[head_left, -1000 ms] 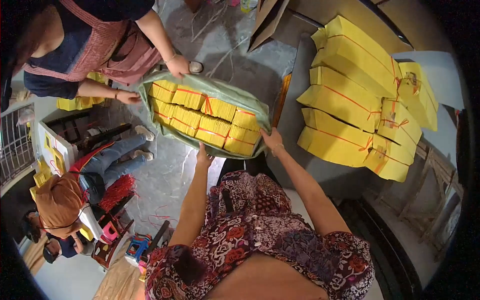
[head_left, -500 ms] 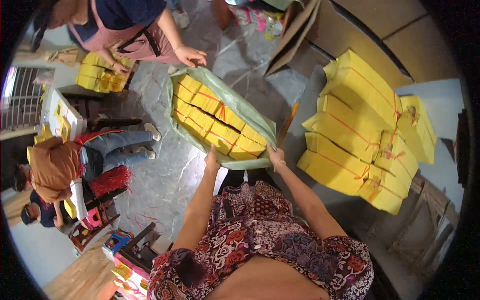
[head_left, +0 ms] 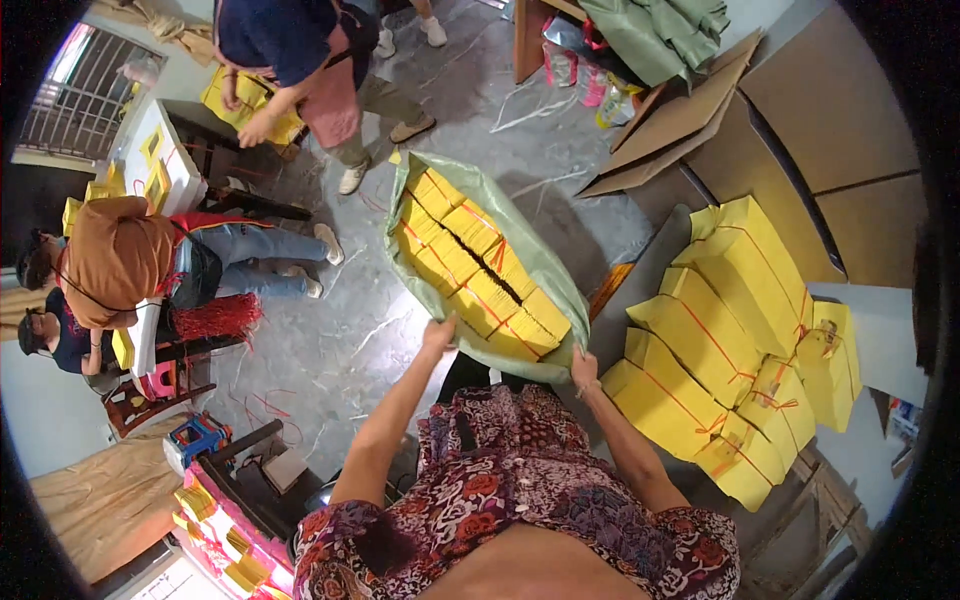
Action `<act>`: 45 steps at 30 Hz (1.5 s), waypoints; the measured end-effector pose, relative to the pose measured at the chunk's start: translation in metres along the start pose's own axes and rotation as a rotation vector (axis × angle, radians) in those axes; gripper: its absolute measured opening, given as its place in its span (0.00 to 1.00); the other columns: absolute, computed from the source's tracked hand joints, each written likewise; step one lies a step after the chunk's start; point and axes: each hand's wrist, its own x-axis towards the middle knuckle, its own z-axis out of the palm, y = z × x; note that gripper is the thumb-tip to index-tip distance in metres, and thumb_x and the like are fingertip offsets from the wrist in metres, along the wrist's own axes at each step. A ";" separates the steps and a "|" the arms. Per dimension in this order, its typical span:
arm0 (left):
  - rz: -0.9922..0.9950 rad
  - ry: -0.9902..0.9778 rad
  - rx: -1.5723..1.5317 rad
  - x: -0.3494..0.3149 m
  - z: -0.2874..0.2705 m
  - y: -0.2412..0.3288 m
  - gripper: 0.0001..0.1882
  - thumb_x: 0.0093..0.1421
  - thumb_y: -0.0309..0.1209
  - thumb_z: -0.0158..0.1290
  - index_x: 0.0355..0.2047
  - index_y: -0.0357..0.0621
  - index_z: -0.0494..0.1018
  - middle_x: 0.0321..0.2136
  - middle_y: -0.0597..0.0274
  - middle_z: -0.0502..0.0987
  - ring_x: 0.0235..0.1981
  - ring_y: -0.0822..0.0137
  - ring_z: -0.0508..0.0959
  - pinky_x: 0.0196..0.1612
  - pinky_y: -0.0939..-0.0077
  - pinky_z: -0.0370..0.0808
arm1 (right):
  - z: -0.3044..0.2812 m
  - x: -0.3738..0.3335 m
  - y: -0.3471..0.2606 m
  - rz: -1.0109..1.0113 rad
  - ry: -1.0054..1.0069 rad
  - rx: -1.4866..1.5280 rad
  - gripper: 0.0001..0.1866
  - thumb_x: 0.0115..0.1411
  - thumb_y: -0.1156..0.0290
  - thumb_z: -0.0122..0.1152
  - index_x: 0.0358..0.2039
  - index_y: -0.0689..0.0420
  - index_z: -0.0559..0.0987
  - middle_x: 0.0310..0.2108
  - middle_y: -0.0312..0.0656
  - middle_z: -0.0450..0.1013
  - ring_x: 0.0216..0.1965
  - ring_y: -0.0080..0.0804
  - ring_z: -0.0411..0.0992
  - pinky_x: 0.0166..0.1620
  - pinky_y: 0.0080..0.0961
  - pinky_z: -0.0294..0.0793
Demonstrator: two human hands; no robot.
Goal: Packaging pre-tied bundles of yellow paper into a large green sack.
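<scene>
A green woven sack (head_left: 400, 240) gapes in front of me, packed with several bundles of yellow paper (head_left: 445, 262) tied with red string. My left hand (head_left: 439, 334) grips the sack's near rim at its left, fingers closed over the edge. At the near right corner, my right hand (head_left: 584, 367) is closed on the same rim. Between my hands the rim is stretched around the bundles. What lies under the top layer is hidden.
To my right, large yellow paper bundles (head_left: 700, 330) are stacked beside cardboard sheets (head_left: 800, 120). A co-worker in a pink apron (head_left: 335, 105) stands at the far left; another in a brown top (head_left: 112, 260) works at a white table (head_left: 172, 150). Red string (head_left: 217, 318) hangs nearby.
The co-worker in the pink apron has taken a hand away from the sack's far rim and turned to yellow paper at the left. My hands keep hold of the sack; the view has shifted.
</scene>
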 end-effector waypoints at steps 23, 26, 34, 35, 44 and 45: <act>0.348 0.479 -0.261 0.147 -0.138 0.157 0.10 0.54 0.26 0.46 0.38 0.43 0.67 0.27 0.52 0.74 0.29 0.59 0.75 0.34 0.66 0.70 | 0.163 0.157 -0.413 -0.618 -0.015 -0.848 0.25 0.53 0.60 0.55 0.47 0.61 0.63 0.33 0.56 0.71 0.36 0.53 0.70 0.38 0.43 0.69; 0.267 0.375 -0.490 0.121 -0.128 0.180 0.09 0.55 0.22 0.45 0.36 0.44 0.69 0.24 0.59 0.73 0.27 0.74 0.70 0.32 0.75 0.68 | 0.150 0.182 -0.398 -0.662 0.006 -0.741 0.19 0.56 0.58 0.50 0.38 0.62 0.71 0.32 0.54 0.72 0.37 0.51 0.71 0.39 0.42 0.69; 0.439 0.330 -0.111 0.104 -0.143 0.153 0.10 0.56 0.26 0.43 0.36 0.42 0.72 0.28 0.55 0.77 0.31 0.68 0.75 0.38 0.73 0.70 | 0.085 0.129 -0.408 -0.874 -0.044 -0.711 0.16 0.56 0.64 0.46 0.40 0.58 0.74 0.30 0.55 0.72 0.33 0.53 0.70 0.37 0.44 0.69; 0.482 0.269 -0.246 0.130 -0.151 0.131 0.10 0.56 0.25 0.43 0.37 0.41 0.72 0.29 0.55 0.77 0.32 0.68 0.75 0.39 0.74 0.70 | 0.092 0.123 -0.409 -0.878 -0.063 -0.730 0.16 0.55 0.64 0.46 0.40 0.58 0.73 0.30 0.55 0.72 0.33 0.53 0.70 0.37 0.44 0.69; 0.683 0.473 -0.321 0.101 -0.144 0.148 0.18 0.55 0.32 0.51 0.46 0.39 0.67 0.29 0.61 0.74 0.28 0.71 0.69 0.33 0.74 0.69 | 0.015 0.106 -0.374 -1.079 0.014 -0.544 0.27 0.52 0.58 0.57 0.47 0.61 0.65 0.42 0.55 0.65 0.45 0.53 0.64 0.46 0.38 0.65; 0.447 0.293 -0.360 0.073 -0.143 0.151 0.33 0.54 0.38 0.55 0.56 0.39 0.56 0.46 0.48 0.68 0.45 0.63 0.69 0.47 0.70 0.66 | 0.000 0.096 -0.352 -1.028 0.089 -0.575 0.33 0.50 0.56 0.60 0.50 0.62 0.62 0.45 0.56 0.63 0.47 0.54 0.62 0.48 0.38 0.64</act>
